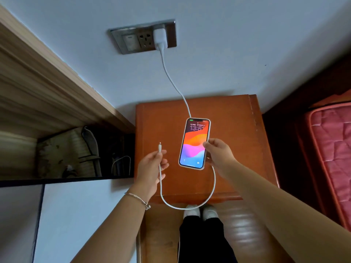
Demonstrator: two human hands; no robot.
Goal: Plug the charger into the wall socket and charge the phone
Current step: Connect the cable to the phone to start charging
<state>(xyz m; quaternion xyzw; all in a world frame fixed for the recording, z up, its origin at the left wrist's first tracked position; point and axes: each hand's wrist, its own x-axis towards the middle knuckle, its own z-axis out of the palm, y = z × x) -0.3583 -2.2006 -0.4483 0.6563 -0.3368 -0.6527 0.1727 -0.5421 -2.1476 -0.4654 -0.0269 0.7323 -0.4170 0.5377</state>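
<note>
While the charger [160, 37] is sitting in the wall socket [144, 36], step in hand: the cable end is waiting to go into the phone [194, 144], by my reading.
Phone position: it is lying screen-up and lit over the desk [237, 120]; whether it is resting on the wood or being held just above it, I cannot tell.
Right hand [218, 154]: its fingers [208, 144] are gripping the phone's right edge, the thumb lying on the glass.
Left hand [152, 168]: its fingers [164, 165] are pinching the cable [171, 76] just below the connector [160, 148], which is pointing up and is clear of the phone.
Cable path: it is running down from the charger, passing behind the phone, looping below the desk edge and rising to the left hand.
Phone handling: it is probably rigid, light, smooth and breakable, so gripping both long edges is looking safer than one.
Cable handling: it is soft and floppy, so pinching close behind the stiff connector is giving the best aim.
Port: it is sitting at the near end, not visible from here.
</note>
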